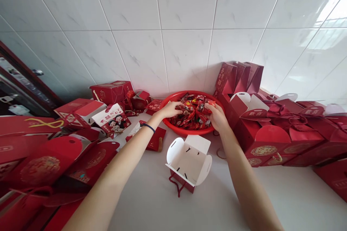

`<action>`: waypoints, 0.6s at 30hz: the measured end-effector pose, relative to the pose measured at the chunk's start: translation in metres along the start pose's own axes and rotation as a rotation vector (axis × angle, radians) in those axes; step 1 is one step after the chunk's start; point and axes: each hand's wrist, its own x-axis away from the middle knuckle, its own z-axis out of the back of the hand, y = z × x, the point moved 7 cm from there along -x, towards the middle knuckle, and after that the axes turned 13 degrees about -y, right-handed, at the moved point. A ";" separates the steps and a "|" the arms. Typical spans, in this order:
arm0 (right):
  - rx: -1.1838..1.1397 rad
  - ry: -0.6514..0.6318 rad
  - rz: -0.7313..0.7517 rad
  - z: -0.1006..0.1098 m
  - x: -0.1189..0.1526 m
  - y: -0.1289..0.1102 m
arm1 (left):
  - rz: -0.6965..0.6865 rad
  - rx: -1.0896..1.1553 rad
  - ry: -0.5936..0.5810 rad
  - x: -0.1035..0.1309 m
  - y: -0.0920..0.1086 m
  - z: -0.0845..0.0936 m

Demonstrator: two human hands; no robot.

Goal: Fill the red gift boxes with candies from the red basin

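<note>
A round red basin against the tiled wall holds a heap of wrapped candies. Over its left side reaches my left hand, fingers curled onto a dark red wrapped candy. At the basin's right side my right hand pinches a bright red wrapped candy between thumb and fingers. In front of the basin stands an open gift box, white inside and red outside, with its flaps spread and a dark red cord hanging at the front. No candy shows inside it.
Red gift boxes crowd the right side, with tall dark red bags or boxes behind them. More red boxes are piled at the left, near a white card with cartoon figures. A flat red box lies beneath my left forearm.
</note>
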 end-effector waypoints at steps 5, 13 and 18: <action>0.002 0.004 -0.001 0.000 0.000 0.000 | 0.010 -0.120 -0.018 0.000 -0.001 -0.008; -0.001 0.002 -0.004 -0.003 0.003 -0.002 | -0.020 -0.138 0.238 0.011 0.011 0.007; -0.013 -0.011 -0.013 -0.006 0.006 -0.006 | -0.102 -0.051 0.293 0.026 0.026 0.002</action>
